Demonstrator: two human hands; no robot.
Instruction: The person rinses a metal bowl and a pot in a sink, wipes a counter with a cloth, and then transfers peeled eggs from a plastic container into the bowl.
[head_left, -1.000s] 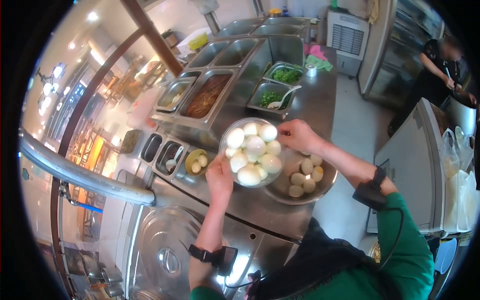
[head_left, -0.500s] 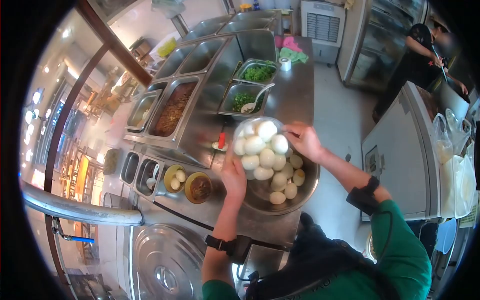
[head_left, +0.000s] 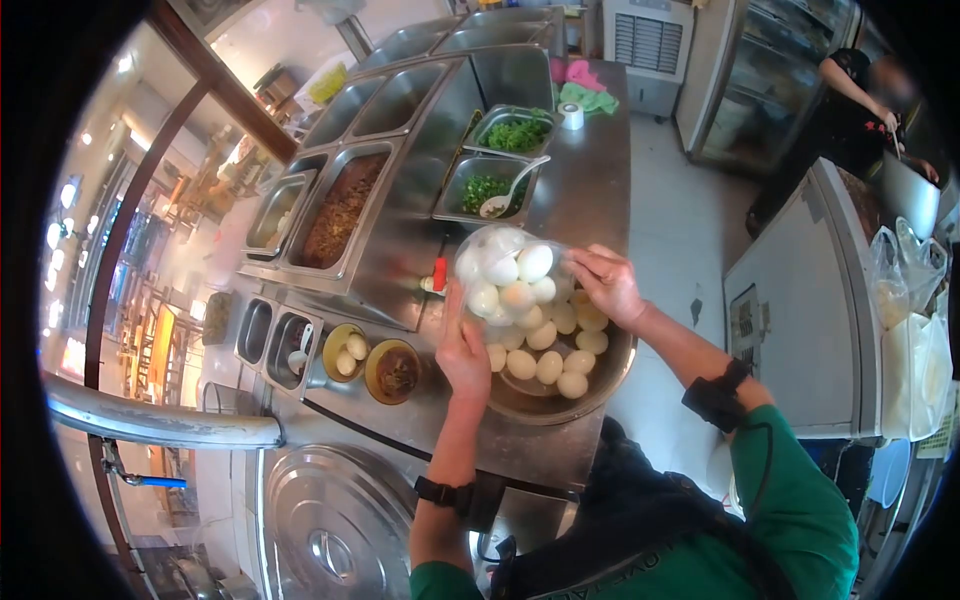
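A clear plastic bag [head_left: 475, 266] of peeled boiled eggs is tilted over a round metal bowl [head_left: 622, 375]. My right hand [head_left: 607, 287] pinches the bag's edge on the right. On the left side my left hand [head_left: 464, 350] supports the bag, its fingers pressed along the plastic and partly hidden. Several peeled eggs [head_left: 549, 367] lie in the bowl, and others are bunched in the bag above them. Left of my left hand stand a yellow bowl with a dark brown food [head_left: 396, 371] and another yellow bowl holding eggs [head_left: 346, 352].
Metal pans of chopped green onions [head_left: 485, 192] and leafy greens [head_left: 517, 135] stand beyond the bag, a white spoon in the nearer one. A long pan of brown food [head_left: 340, 215] is at left. A large metal lid [head_left: 335, 530] lies nearby. Another person [head_left: 850, 120] works at a pot.
Eggs have dropped from the bag into the metal bowl, and those there have shifted. The bag has moved slightly left and up. Both hands keep their hold.
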